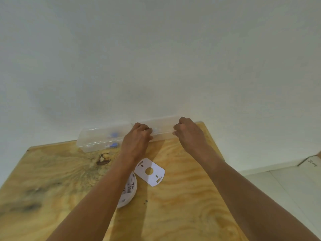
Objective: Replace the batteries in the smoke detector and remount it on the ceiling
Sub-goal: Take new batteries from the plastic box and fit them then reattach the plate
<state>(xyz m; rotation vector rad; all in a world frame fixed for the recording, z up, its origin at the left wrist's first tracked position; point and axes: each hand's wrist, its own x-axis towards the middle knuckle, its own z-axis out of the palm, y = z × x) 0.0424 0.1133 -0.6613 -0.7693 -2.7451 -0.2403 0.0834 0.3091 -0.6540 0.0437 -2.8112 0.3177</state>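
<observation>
Two hands are working at the far edge of a plywood worktop (182, 206), which is standing against a white wall (156, 58). A long clear plastic case (97, 138) is lying along that wall, its long axis running left to right across the view, and both hands are reaching forward onto its right half. The left hand (137, 138) is curling its fingers over the front edge of the case; the right hand (188, 132) is doing the same further right, knuckles up, apparently pinching the rim. Motion blur is softening this area, so whether the lid is lifting cannot be told. Blue items, possibly the batteries (113, 135), are sitting inside the case to the left of the left hand, making that hand the nearer one for picking them out.

The smoke detector (128, 190) is lying back-side up on the worktop, near the person and partly hidden beneath the left forearm, well apart from the case. Its white mounting plate (150, 171) is lying flat just beside it, between the two forearms. Nothing is standing between the case and the detector except the forearms themselves. A cardboard box (312, 163) is showing at the right edge, off the worktop.
</observation>
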